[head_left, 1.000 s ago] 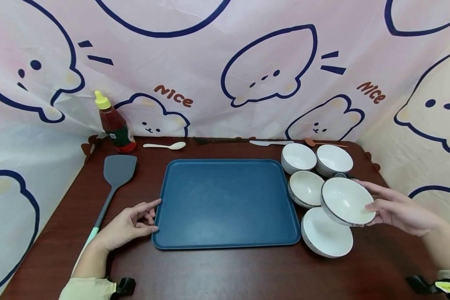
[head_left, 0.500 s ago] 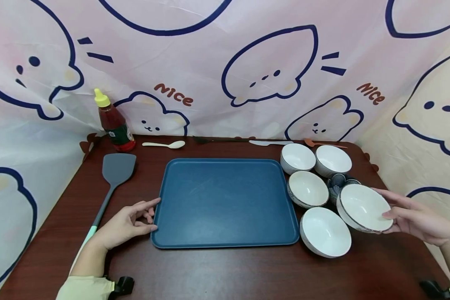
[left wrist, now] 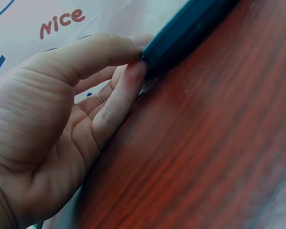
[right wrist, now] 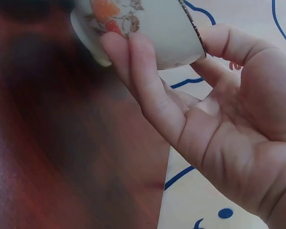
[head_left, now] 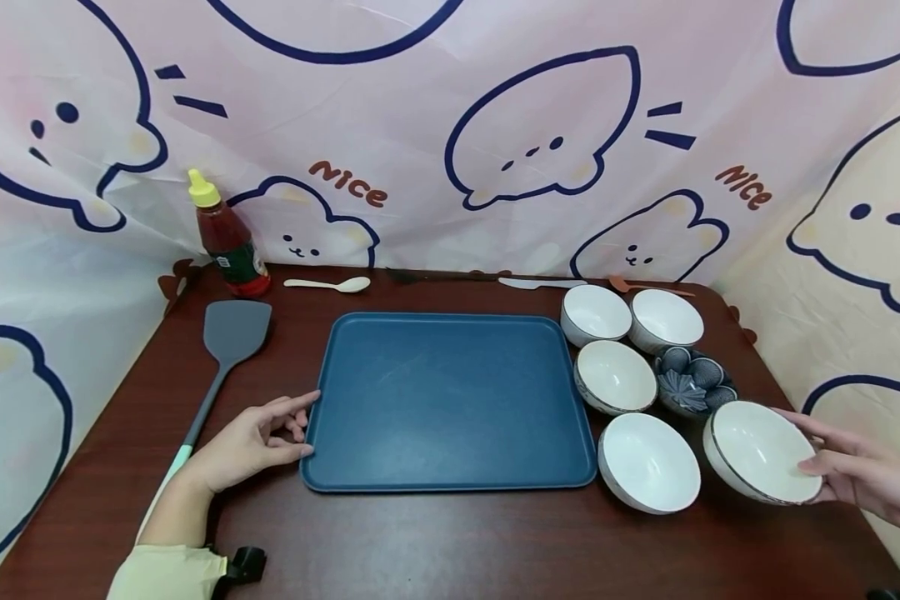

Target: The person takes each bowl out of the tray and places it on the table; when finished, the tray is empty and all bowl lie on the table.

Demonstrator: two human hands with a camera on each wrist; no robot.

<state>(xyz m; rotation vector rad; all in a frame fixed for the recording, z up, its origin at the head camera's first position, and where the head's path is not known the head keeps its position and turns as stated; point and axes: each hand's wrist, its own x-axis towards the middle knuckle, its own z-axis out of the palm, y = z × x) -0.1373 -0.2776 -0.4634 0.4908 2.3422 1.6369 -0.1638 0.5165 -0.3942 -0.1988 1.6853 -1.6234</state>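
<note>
My right hand (head_left: pixel 866 475) grips a white bowl (head_left: pixel 761 450) by its right rim, thumb inside and fingers against the outer wall. Orange and brown decoration shows on that bowl's side (right wrist: pixel 148 28) in the right wrist view. The bowl is tilted, at the right of the table in front of a dark blue patterned bowl (head_left: pixel 693 383). At the left edge of the blue tray (head_left: pixel 450 404), my left hand (head_left: pixel 251 442) holds the rim with thumb and fingertips; the left wrist view shows a fingertip pressed against the tray's edge (left wrist: pixel 174 40).
Several white bowls (head_left: pixel 648 462) stand along the tray's right side. To the left lie a grey spatula (head_left: pixel 236 333) and a sauce bottle (head_left: pixel 232 246). A white spoon (head_left: pixel 337 285), a white knife (head_left: pixel 540 284) and a brown spoon (head_left: pixel 645 287) line the back edge.
My right hand has carried the white bowl rightward and toward me, away from above the other bowls, uncovering the dark blue bowl. My left hand stays at the tray's edge.
</note>
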